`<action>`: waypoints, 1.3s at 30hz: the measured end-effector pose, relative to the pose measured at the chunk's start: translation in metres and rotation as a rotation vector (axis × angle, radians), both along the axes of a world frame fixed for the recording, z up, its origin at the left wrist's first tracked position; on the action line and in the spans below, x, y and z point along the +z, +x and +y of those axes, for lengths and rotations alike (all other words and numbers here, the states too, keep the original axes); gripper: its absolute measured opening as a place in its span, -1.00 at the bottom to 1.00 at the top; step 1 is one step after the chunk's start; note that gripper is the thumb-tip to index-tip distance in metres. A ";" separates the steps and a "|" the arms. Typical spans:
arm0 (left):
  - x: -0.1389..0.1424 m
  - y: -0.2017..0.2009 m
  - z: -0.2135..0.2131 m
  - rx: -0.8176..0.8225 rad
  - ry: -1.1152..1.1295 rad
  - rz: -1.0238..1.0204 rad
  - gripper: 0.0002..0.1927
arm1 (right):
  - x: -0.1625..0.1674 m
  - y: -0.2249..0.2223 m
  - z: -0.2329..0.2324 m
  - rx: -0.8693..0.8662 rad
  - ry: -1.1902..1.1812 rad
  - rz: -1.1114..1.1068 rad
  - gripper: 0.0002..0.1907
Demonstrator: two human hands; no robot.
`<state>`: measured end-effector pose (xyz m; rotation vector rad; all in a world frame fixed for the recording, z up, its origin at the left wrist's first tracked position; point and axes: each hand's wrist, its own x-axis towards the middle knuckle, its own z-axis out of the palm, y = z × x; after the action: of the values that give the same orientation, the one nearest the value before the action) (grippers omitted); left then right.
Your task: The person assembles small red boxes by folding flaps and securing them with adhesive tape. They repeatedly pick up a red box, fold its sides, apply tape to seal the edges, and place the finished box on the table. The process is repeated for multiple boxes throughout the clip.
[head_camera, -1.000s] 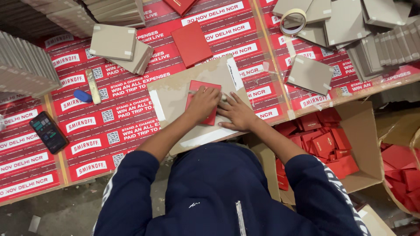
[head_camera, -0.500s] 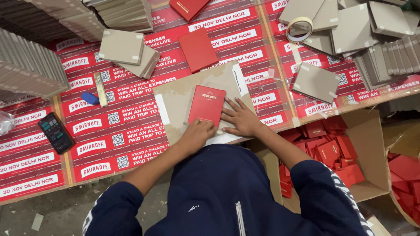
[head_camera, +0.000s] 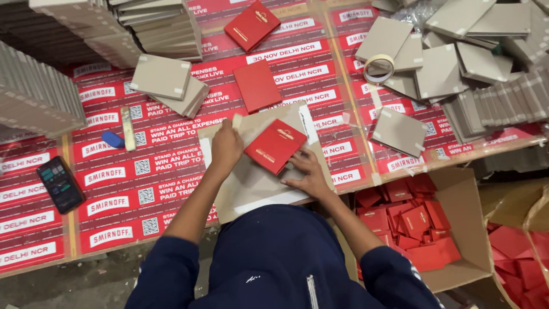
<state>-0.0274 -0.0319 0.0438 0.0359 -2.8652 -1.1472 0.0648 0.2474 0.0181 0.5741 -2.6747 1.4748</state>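
A flat red box [head_camera: 275,146] with gold print lies tilted on a brown cardboard sheet [head_camera: 251,186] at the table's near edge. My left hand [head_camera: 226,147] is just left of the box, fingers curled around a small beige piece [head_camera: 236,121] that sticks up above the knuckles. My right hand [head_camera: 309,174] lies flat on the sheet with its fingers spread, the fingertips against the box's lower right edge.
Two more red boxes [head_camera: 257,86] [head_camera: 251,24] lie farther back. Grey board cases [head_camera: 168,83] and a tape roll [head_camera: 378,68] sit beyond, with more grey pieces [head_camera: 457,63] at right. A phone [head_camera: 60,184] and a blue item [head_camera: 112,139] lie left. A carton [head_camera: 464,229] of red boxes stands below right.
The red box has turned from upright to tilted. My left hand moved from the box's lower edge up to its left side. My right hand slid down to the lower right edge.
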 end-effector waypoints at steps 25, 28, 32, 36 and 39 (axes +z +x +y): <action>0.124 0.071 0.048 0.136 0.353 0.217 -0.78 | 0.051 0.020 -0.043 -0.138 -0.269 0.070 -0.72; 0.141 0.072 0.044 0.080 0.238 0.331 -0.75 | 0.026 0.018 -0.055 -0.270 -0.501 -0.256 -0.85; 0.147 0.063 0.028 0.121 0.034 0.200 -0.70 | -0.014 0.011 -0.060 -0.367 -0.513 -0.206 -0.59; 0.135 0.053 0.031 -0.085 -0.238 0.137 -0.43 | -0.036 0.008 -0.061 -0.358 -0.499 -0.190 -0.67; 0.123 0.061 0.050 -0.184 -0.395 0.115 -0.37 | -0.038 0.006 -0.063 -0.323 -0.435 -0.104 -0.79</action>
<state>0.0333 0.0177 0.1670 -0.3038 -2.9783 -0.5598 0.0713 0.1846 -0.0202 0.0373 -2.2530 1.9302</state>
